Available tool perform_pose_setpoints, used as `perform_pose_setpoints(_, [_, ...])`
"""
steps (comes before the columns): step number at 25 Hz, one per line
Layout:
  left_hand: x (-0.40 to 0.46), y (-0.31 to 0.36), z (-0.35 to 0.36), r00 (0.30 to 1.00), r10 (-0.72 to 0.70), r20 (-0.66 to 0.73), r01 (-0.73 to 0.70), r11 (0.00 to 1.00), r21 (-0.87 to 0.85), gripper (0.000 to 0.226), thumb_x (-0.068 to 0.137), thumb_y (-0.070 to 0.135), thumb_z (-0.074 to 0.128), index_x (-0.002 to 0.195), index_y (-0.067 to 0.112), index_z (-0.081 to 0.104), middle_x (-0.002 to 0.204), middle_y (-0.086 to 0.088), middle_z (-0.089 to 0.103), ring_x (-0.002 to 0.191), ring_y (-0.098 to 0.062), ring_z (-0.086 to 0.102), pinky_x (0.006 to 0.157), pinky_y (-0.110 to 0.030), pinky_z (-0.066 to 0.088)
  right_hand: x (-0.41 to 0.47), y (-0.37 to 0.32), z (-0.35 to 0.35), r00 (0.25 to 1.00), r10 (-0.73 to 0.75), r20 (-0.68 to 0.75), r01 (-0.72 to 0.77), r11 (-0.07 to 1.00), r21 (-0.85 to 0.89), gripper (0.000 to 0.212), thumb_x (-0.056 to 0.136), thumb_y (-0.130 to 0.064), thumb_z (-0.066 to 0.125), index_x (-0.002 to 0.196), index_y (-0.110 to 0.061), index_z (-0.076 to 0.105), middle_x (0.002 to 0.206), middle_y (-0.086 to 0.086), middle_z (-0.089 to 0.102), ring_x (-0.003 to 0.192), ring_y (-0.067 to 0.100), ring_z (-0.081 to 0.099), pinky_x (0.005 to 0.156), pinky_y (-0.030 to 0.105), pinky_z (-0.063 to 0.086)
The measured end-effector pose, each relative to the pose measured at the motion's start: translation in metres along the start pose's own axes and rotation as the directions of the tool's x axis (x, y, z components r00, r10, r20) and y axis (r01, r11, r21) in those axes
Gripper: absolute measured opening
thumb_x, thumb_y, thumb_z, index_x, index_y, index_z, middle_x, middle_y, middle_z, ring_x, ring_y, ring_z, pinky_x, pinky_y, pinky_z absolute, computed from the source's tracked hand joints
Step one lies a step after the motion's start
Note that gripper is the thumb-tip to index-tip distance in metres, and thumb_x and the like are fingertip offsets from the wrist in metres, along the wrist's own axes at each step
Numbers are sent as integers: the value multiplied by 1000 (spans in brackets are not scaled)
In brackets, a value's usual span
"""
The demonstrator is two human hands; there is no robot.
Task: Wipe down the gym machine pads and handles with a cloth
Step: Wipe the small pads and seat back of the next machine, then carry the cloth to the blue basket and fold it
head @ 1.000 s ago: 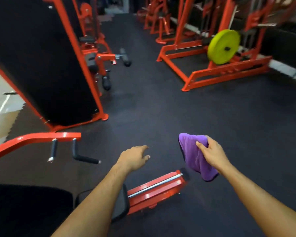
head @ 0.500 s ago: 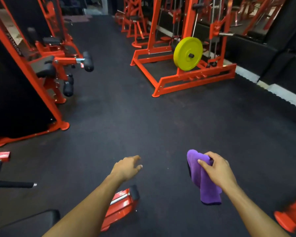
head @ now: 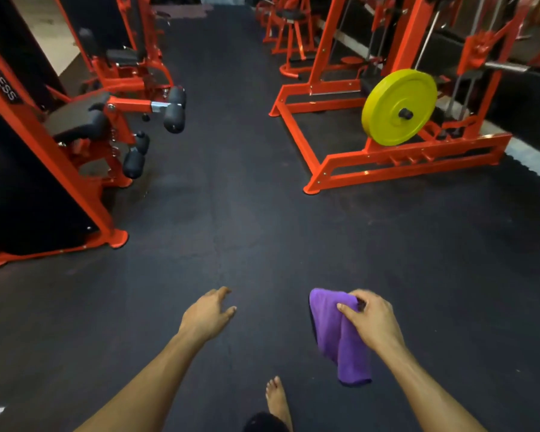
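Observation:
My right hand (head: 373, 321) grips a purple cloth (head: 340, 338) that hangs down in folds over the dark floor, low and right of centre. My left hand (head: 208, 313) is held out beside it with relaxed fingers, holding nothing. At the left stands an orange leg machine (head: 122, 107) with a dark seat pad (head: 75, 115) and black roller pads (head: 175, 110), well ahead of both hands. Neither hand touches any machine.
An orange rack (head: 387, 163) with a yellow-green weight plate (head: 399, 107) stands at the right. A tall black panel in an orange frame (head: 44, 169) fills the left side. Black rubber floor (head: 247, 229) runs as an aisle between them. My bare foot (head: 276, 400) shows at the bottom.
The view has moved forward down the aisle. The orange handle bar and the low orange beam under my arms have dropped out of sight. The leg machine and rack are closer.

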State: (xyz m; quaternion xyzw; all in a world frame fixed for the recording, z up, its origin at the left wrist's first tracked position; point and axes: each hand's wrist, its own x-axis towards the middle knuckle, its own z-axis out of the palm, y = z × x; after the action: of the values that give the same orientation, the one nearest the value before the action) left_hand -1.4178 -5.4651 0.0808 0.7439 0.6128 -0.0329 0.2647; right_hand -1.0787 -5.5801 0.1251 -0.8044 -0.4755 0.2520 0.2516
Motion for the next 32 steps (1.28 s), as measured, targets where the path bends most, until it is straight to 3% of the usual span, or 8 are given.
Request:
perform_pose_setpoints(4, [146, 28, -87, 999, -5, -45, 5, 1000, 2, 55, 98, 54, 57, 148, 34, 43, 145, 7, 52, 131, -18, 54, 97, -36, 51, 183, -70, -13, 998, -64, 21, 64, 998, -1, 6, 86, -28, 76, 86, -26, 71, 89, -13, 64, 79, 10, 60, 67, 28, 47])
perform_pose_setpoints(9, [375, 58, -178, 988, 31, -151, -55, 986, -160, 62, 92, 55, 68, 147, 36, 47, 145, 13, 53, 136, -13, 50, 102, -37, 48, 439, -131, -11, 989, -142, -27, 143, 989, 22, 8, 84, -28, 78, 84, -27, 70, 84, -12, 61, 76, 8, 59, 68, 29, 45])
perform_pose_setpoints(17, [717, 85, -302, 991, -90, -96, 69, 978, -197, 67, 93, 55, 68, 152, 37, 43, 152, 9, 47, 138, -16, 48, 107, -38, 45, 840, -231, -4, 979, -187, 76, 189, 982, -19, 11, 81, -21, 80, 83, -25, 71, 85, -7, 66, 79, 17, 61, 70, 30, 42])
perform_pose_setpoints(22, [927, 60, -396, 967, -149, -209, 96, 965, -243, 66, 93, 51, 69, 152, 33, 46, 150, 8, 50, 137, -16, 50, 105, -34, 44, 1103, -346, 22, 946, -301, 117, 309, 950, -54, 13, 80, -18, 81, 81, -25, 69, 83, -6, 65, 78, 19, 60, 72, 28, 41])
perform_pose_setpoints(25, [1067, 33, -449, 956, -200, -213, 130, 945, -301, 65, 92, 49, 71, 150, 30, 48, 150, 4, 52, 138, -19, 50, 107, -36, 43, 1246, -401, 51, 946, -291, 144, 303, 950, -72, 16, 80, -22, 80, 77, -27, 66, 80, -9, 62, 77, 21, 60, 67, 30, 41])
perform_pose_setpoints(29, [1244, 29, -544, 959, -230, -165, 172, 936, -308, 66, 94, 48, 70, 153, 30, 45, 155, 3, 48, 144, -19, 43, 110, -36, 39, 1424, -485, 55, 947, -261, 186, 278, 958, -72, 20, 83, -23, 77, 73, -33, 62, 79, -15, 60, 72, 5, 58, 58, 18, 37])
perform_pose_setpoints(32, [1386, 35, -611, 973, -177, -149, 136, 959, -249, 67, 94, 51, 69, 153, 32, 44, 156, 5, 46, 144, -18, 42, 110, -36, 39, 1547, -528, 59, 967, -224, 120, 231, 971, -52, 21, 81, -24, 78, 72, -34, 62, 78, -17, 60, 71, 2, 56, 59, 13, 35])
